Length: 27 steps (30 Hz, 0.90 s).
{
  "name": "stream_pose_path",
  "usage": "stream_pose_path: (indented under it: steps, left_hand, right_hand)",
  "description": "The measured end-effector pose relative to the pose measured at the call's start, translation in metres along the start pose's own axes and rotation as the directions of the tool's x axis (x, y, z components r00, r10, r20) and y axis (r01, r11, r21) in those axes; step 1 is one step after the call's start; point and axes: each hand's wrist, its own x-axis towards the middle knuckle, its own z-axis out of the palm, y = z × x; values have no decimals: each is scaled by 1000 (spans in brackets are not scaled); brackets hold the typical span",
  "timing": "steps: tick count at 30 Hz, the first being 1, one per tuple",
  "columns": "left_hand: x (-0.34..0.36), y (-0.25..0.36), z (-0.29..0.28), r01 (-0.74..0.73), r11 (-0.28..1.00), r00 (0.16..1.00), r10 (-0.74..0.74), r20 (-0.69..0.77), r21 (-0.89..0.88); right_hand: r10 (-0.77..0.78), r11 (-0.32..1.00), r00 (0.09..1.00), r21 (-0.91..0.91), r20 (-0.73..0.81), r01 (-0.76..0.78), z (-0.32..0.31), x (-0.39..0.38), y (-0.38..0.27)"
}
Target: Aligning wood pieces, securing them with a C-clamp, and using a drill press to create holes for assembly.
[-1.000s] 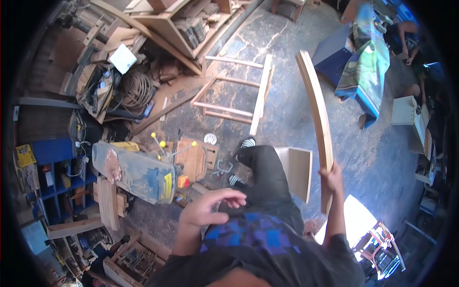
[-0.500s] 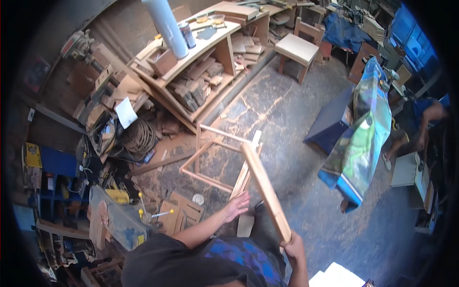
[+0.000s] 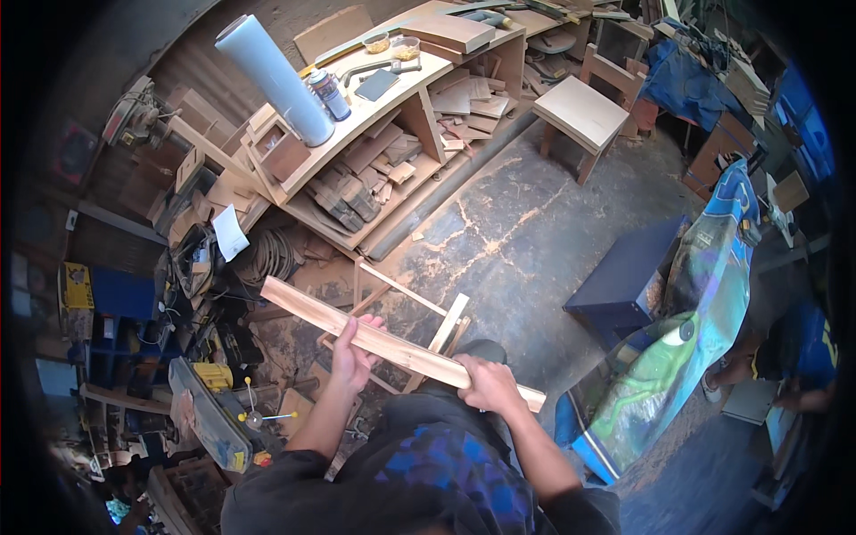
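A pale wooden plank [image 3: 406, 355] slants across in front of me, its left end farther away and its right end nearer. Toward the right end, my right hand [image 3: 489, 385] is wrapped round it from above. Nearer its middle, my left hand [image 3: 354, 349] grips the plank, with the thumb up against its near side. Below and partly behind the plank, a slim wooden frame [image 3: 401, 290] stands on the floor, much of it hidden. Another pale wooden strip [image 3: 448, 323] leans at the frame's right side, its lower part covered by the plank.
A workbench [image 3: 392, 94] at the back holds a blue-wrapped roll [image 3: 276, 85] and spray cans [image 3: 328, 94], with wood offcuts on its shelf. A wooden chair [image 3: 581, 111] stands back right. A dark blue box [image 3: 624, 281] and printed sheet [image 3: 664, 357] lie right; a person [image 3: 794, 357] works beyond.
The plank has swung from nearly upright to a slant across my front. My left hand, free and open before, has taken hold of it; my right hand has moved up and left.
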Motion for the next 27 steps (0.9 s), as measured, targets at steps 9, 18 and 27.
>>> stream_pose_path:
  steps: [9, 18, 27]
  left_hand:
    - [180, 32, 154, -48, 966, 997, 31, 72, 254]
    - [204, 66, 183, -368, 891, 844, 441, -305, 267]
    - [211, 25, 181, -466, 874, 365, 334, -869, 140]
  right_hand:
    - [102, 994, 991, -45, 87, -98, -160, 185, 90]
    - [93, 879, 982, 449, 164, -158, -271, 407, 229]
    - [629, 60, 725, 912, 281, -405, -333, 762, 493]
